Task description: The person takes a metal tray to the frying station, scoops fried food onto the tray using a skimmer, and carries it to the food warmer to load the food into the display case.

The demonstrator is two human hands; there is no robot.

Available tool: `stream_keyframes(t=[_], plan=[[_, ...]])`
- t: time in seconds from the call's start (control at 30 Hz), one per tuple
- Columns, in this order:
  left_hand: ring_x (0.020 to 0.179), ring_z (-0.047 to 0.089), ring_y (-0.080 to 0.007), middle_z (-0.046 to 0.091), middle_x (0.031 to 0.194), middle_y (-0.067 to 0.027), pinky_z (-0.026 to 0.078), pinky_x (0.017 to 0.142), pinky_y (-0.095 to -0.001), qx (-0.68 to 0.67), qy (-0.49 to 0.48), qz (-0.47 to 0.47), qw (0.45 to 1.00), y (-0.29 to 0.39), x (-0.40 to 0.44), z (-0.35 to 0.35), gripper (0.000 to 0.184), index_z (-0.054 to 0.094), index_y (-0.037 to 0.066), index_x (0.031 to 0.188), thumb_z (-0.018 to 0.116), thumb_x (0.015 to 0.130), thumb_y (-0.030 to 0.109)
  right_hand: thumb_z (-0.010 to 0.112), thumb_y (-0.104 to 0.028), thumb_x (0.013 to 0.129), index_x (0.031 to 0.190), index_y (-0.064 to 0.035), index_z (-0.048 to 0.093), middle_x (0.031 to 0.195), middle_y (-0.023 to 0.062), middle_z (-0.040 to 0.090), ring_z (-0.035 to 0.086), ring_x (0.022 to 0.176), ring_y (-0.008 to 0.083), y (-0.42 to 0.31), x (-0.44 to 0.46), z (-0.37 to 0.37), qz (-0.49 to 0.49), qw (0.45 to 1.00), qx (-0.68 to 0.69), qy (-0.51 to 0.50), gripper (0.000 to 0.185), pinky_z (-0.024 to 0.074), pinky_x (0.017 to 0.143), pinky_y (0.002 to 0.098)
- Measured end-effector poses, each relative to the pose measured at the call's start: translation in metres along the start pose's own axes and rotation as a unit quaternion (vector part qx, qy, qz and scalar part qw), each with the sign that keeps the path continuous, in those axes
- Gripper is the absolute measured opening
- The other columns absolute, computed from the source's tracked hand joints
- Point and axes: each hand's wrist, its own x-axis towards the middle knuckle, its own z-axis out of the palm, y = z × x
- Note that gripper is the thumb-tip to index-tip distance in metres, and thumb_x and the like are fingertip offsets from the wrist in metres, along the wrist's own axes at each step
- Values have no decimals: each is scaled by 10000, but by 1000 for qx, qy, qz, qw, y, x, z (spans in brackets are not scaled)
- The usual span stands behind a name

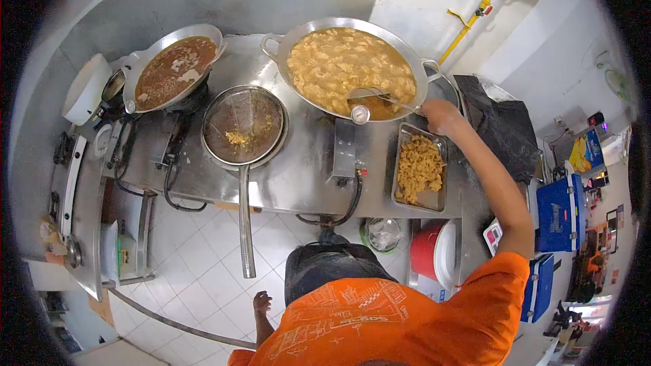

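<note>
Orange shirt up close, skimmer running left and slightly far from the right hand, fingers clamped round it; left hand's way off, can't tell its grip.

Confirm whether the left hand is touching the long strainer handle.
Apart. The head view shows floor tiles between the left hand and the lower end of the strainer handle.

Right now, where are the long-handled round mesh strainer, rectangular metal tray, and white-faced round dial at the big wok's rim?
Long-handled round mesh strainer (pixel 246 224): head view, on its metal handle.
Rectangular metal tray (pixel 429 198): head view, bare bottom at the near end.
White-faced round dial (pixel 360 114): head view, on its face.
</note>
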Motion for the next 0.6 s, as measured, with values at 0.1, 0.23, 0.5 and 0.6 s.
stream_keyframes(t=[0.1,0.23,0.5,0.6], plan=[[416,502,-203,629,736,-130,369,322,-332,-22,42,-89,995,12,17,8,264,570,195,1004,455,844,370,644,-43,619,930,-59,637,901,184,617,606,872,343,-1,31,2,-3,1000,13,23,311,497,735,421],[415,497,-175,628,721,-105,376,317,-294,-57,54,-13,997,40,9,36,269,551,182,1048,494,853,358,659,-70,624,933,-53,632,877,182,629,611,872,336,-4,67,-12,-7,997,51,51,311,501,718,409],[450,480,-105,640,751,-57,391,354,-262,44,119,17,992,58,2,90,215,541,161,1080,531,866,187,600,-90,694,775,-15,650,817,174,650,638,776,325,11,136,-18,-21,993,38,109,121,518,659,408],[460,486,-98,641,741,-43,396,370,-264,-23,54,22,998,59,4,99,217,542,140,1076,532,863,178,625,-93,676,820,-44,632,830,169,634,627,788,332,14,150,-4,-40,984,13,171,152,507,664,417]])
